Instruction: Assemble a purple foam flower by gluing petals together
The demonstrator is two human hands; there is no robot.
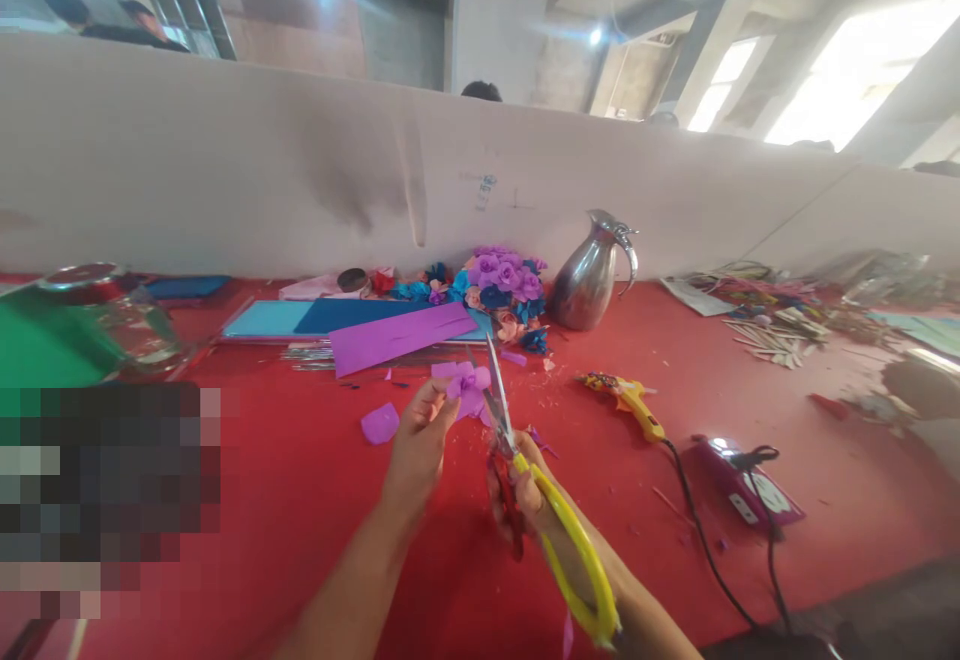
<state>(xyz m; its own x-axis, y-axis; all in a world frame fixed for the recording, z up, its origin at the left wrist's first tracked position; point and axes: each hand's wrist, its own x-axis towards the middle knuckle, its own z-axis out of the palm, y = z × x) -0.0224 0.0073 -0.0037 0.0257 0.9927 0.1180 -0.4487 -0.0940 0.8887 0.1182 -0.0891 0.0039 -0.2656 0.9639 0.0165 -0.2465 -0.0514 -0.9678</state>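
Right above the counter's (300,540) middle, the left hand (420,432) pinches the purple paper (466,390), just left of the parted scissors (501,402); the right hand (528,492) grips their handles, blades pointing toward the far edge.

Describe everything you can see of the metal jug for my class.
The jug is shiny, silver-coloured and looks like polished metal. Its rounded body narrows to a slim neck, with a spout on the left and a curved handle on the right. It stands on its base on the red table, before the white panel, right of the bunched flowers. No hand touches it; its contents are hidden.
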